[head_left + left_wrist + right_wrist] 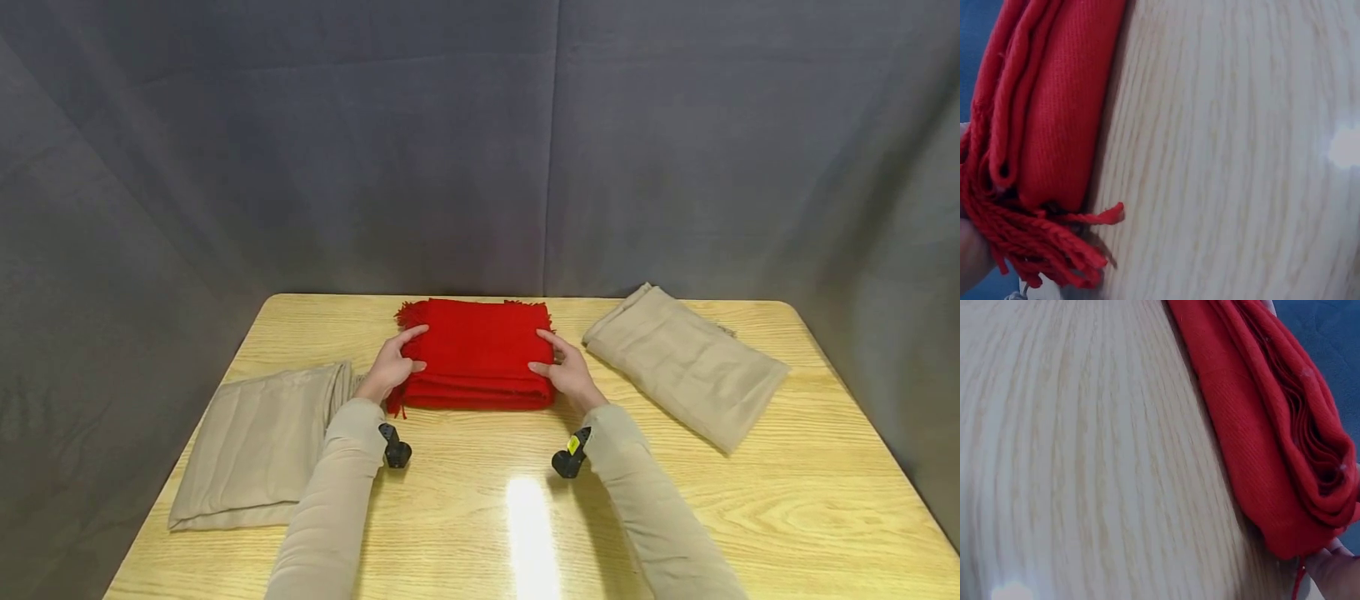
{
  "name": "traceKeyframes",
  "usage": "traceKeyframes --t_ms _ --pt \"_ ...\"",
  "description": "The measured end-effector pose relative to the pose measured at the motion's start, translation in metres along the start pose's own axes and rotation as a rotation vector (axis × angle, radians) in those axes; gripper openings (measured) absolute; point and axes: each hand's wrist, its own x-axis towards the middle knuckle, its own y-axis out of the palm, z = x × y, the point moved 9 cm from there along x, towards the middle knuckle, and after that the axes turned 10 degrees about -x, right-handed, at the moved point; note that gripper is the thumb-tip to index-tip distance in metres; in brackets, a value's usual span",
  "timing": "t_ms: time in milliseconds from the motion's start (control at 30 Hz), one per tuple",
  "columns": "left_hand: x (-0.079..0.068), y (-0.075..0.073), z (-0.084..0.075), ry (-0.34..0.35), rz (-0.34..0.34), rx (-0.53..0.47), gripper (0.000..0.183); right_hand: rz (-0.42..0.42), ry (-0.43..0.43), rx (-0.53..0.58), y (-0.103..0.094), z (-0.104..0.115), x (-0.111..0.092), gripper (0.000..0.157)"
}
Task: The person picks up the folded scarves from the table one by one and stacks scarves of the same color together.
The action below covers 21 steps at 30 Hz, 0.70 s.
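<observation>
A folded red fringed scarf [480,342] lies near the table's far edge, in several layers, with tassels at its left end. My left hand [392,364] holds its left end, thumb and forefinger over the top. Opposite it, my right hand [572,372] holds the right end in the same way. The other fingers are mostly hidden by the cloth. In the left wrist view, tassels [1041,244] hang over part of the hand. The right wrist view shows fingertips [1330,553] against the lower corner of the folded scarf [1254,437].
A folded beige cloth [255,450] lies at the left, partly behind my left forearm. Another folded beige cloth [682,362] lies at an angle on the right. The wooden table [465,500] meets a grey curtain [420,167] at the back and sides.
</observation>
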Motion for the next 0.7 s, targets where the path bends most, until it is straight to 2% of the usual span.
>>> traceKeyframes --t_ms 367,700 --pt "0.007 -0.005 0.003 0.010 -0.034 0.011 0.065 -0.079 -0.013 0.015 0.000 0.001 0.004 0.059" --pt "0.011 -0.006 0.000 0.019 -0.007 0.031 0.064 -0.081 -0.005 -0.009 -0.002 0.001 0.008 0.058"
